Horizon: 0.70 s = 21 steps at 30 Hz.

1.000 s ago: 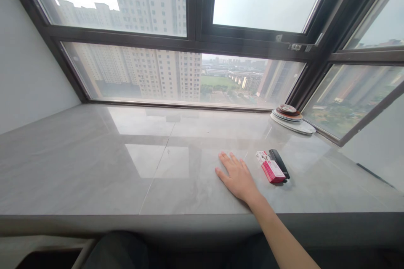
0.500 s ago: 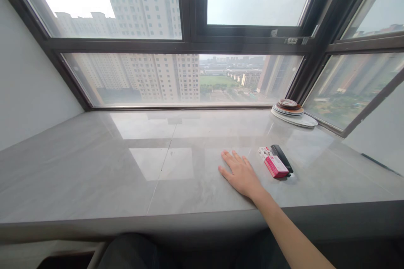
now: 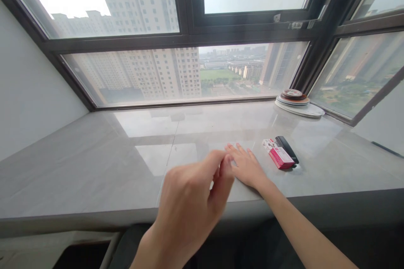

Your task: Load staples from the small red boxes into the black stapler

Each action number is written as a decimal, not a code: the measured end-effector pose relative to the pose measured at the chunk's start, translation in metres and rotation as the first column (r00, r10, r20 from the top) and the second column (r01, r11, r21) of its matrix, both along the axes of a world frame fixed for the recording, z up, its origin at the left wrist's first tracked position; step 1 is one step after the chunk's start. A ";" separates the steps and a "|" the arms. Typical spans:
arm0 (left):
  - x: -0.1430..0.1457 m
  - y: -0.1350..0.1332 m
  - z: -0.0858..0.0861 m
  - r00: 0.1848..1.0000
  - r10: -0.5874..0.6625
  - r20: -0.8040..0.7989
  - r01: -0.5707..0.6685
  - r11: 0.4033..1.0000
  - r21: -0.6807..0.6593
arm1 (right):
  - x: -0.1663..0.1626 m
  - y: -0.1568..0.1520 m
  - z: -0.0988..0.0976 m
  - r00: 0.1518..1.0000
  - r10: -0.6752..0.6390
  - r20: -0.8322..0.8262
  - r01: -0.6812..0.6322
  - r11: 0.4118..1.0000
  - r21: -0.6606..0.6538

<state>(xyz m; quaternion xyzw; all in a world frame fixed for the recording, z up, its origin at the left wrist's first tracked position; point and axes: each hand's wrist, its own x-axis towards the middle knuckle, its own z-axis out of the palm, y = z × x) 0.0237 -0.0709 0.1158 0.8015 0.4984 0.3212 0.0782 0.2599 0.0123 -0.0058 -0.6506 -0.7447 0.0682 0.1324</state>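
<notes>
My left hand is raised close to the camera, in front of the counter edge. Its thumb and index fingertip are pinched together, and I see nothing between them. Behind it, my right hand lies palm down on the grey marbled sill, fingers stretched and slightly spread. The left fingertips overlap part of the right hand in view; whether they touch I cannot tell. To the right of my right hand lies a small pink and white box, with a long black object, shaped like a stapler, against its far side.
A stack of plates stands in the far right corner by the window. Dark window frames rise along the back and right. A thin dark strip runs beside the right wall. The sill's front edge is above my legs.
My left hand has come into view from below, fingers pinched. The right hand stays flat on the sill. The camera view has tilted and shifted slightly.
</notes>
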 end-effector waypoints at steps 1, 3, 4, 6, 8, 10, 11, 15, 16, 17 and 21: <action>0.002 0.013 -0.006 0.999 0.007 -0.038 -0.007 1.000 -0.008 | 0.000 0.000 0.000 1.000 -0.002 0.003 0.002 1.000 0.001; 0.004 0.043 -0.029 0.989 0.010 -0.148 -0.013 1.000 -0.018 | 0.001 0.000 -0.001 1.000 0.000 0.008 0.000 1.000 0.005; 0.004 0.059 -0.044 0.979 0.001 -0.204 -0.005 1.000 -0.017 | 0.001 0.001 -0.002 1.000 0.003 0.011 -0.003 1.000 0.009; 0.005 0.084 -0.078 0.950 0.035 -0.311 -0.052 0.998 -0.046 | 0.002 0.001 -0.003 1.000 0.012 0.020 -0.012 1.000 0.019; 0.006 0.097 -0.106 0.929 0.071 -0.364 -0.103 0.992 -0.068 | 0.002 0.001 -0.004 0.999 0.017 0.029 -0.018 0.999 0.030; 0.007 0.102 -0.122 0.918 0.092 -0.385 -0.130 0.989 -0.074 | 0.000 0.000 -0.004 0.999 0.009 0.040 -0.010 0.999 0.034; 0.007 0.101 -0.126 0.916 0.096 -0.390 -0.135 0.988 -0.073 | -0.003 -0.001 -0.003 0.999 -0.001 0.046 -0.001 0.999 0.034; 0.008 0.099 -0.126 0.912 0.100 -0.397 -0.140 0.988 -0.072 | -0.016 -0.007 -0.002 0.995 -0.079 0.060 0.077 0.997 0.025; 0.008 0.099 -0.125 0.913 0.100 -0.396 -0.139 0.988 -0.073 | -0.019 -0.008 -0.002 0.993 -0.100 0.061 0.099 0.995 0.026; 0.008 0.100 -0.125 0.914 0.099 -0.394 -0.139 0.988 -0.073 | -0.022 -0.010 -0.002 0.991 -0.116 0.061 0.115 0.993 0.032; 0.007 0.100 -0.125 0.917 0.095 -0.387 -0.135 0.988 -0.077 | -0.027 -0.015 -0.002 0.991 -0.118 0.066 0.114 0.992 0.061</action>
